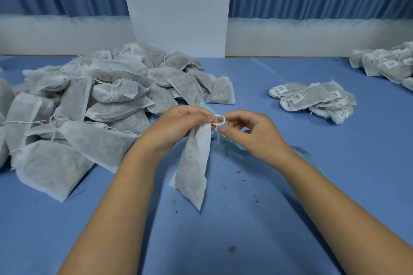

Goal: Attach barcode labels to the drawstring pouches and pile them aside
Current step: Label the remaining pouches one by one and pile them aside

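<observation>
Left hand (178,125), grip clamped on the gathered neck of a soft, light-looking drawstring pouch (196,163), likely the surest hold; right hand (250,134) pinches its string loop (218,118).

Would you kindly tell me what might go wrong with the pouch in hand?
The pouch is held only at its top by the left hand, so it may slip or spill; crumbs already litter the table. The thin white loop pinched by the right hand could slide free. The unlabelled heap lies close by, so mixing it in before tagging seems possible.
</observation>
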The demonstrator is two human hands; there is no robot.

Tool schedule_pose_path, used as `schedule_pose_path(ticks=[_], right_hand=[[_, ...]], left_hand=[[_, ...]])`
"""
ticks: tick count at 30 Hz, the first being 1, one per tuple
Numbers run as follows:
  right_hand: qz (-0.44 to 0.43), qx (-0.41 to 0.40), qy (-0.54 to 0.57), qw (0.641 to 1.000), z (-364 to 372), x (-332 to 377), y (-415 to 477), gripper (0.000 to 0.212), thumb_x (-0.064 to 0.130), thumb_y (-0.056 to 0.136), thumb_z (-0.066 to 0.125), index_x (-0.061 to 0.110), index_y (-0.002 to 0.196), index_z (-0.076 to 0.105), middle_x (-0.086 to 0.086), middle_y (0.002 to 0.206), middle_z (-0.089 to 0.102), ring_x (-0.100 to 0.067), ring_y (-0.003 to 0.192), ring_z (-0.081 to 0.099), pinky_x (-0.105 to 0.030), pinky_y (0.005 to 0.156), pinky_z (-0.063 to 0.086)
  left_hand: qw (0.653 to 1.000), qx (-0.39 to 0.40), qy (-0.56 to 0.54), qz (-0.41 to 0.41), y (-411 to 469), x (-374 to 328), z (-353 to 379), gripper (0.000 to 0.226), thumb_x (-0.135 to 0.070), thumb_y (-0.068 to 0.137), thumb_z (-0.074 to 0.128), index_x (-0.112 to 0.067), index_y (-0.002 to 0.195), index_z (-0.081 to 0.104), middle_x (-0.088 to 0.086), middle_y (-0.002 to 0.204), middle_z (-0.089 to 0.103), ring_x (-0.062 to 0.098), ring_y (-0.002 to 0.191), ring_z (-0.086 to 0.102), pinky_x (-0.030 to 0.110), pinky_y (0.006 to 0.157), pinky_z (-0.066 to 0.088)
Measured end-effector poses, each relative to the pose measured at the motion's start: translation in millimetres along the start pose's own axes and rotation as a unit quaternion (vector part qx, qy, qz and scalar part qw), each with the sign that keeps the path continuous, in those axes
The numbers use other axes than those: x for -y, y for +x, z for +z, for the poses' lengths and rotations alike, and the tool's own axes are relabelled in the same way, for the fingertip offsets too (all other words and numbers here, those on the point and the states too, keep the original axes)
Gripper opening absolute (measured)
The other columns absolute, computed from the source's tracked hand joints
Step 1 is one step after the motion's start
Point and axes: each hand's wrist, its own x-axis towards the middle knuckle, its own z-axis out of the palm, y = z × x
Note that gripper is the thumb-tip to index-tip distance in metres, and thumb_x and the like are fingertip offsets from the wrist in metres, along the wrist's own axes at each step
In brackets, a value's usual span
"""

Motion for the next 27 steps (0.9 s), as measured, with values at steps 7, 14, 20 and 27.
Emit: schedule_pose_path(ticks=[7, 14, 20, 27], right_hand=[[0.012, -0.024, -0.014, 1.0, 1.8, -4.7, -0.3, 0.006, 0.015, 0.088, 0.072, 0.016, 0.091, 0.077, 0.007, 0.071, 0.069, -0.003, 0.06, 0.051, -0.012, 0.061, 0.039], [-0.029, -0.096, 0.069, 0.993, -1.5, 2.6, 1.6, 0.018, 0.01, 0.084, 0.072, 0.02, 0.087, 0.058, 0.006, 0.081, 0.069, -0.01, 0.073, 0.062, -0.029, 0.075, 0.052], [-0.042, -0.021, 0.036, 0.998, 2.0, -1.9, 0.7, 0.024, 0.007, 0.078, 0.08, 0.021, 0.085, 0.062, 0.01, 0.078, 0.066, -0.008, 0.071, 0.059, -0.015, 0.057, 0.042], [-0.002, -0.01, 0.027, 1.0, 0.4, -2.2, 0.1, 0.025, 0.015, 0.076, 0.083, 0.019, 0.088, 0.061, 0.005, 0.084, 0.069, -0.007, 0.074, 0.063, -0.023, 0.07, 0.054]], left_hand=[[0.999, 0.035, 0.012, -0.002, -2.0, -0.4, 3.1, 0.022, -0.045, 0.063, 0.075, -0.028, 0.077, 0.08, -0.002, 0.091, 0.077, 0.004, 0.088, 0.069, 0.012, 0.077, 0.05], [0.996, -0.053, 0.076, -0.008, 1.2, 3.2, 6.0, 0.013, -0.024, 0.086, 0.07, -0.026, 0.079, 0.08, -0.008, 0.091, 0.077, 0.001, 0.095, 0.068, 0.023, 0.09, 0.045], [0.99, -0.063, 0.13, -0.005, 1.2, 3.6, 10.7, 0.021, -0.022, 0.088, 0.067, -0.033, 0.074, 0.079, 0.003, 0.092, 0.074, 0.012, 0.088, 0.064, 0.024, 0.085, 0.042], [0.986, -0.058, 0.154, -0.004, 2.0, 4.4, 10.5, 0.016, -0.028, 0.084, 0.067, -0.033, 0.076, 0.079, 0.011, 0.097, 0.072, 0.014, 0.087, 0.059, 0.029, 0.082, 0.042]])
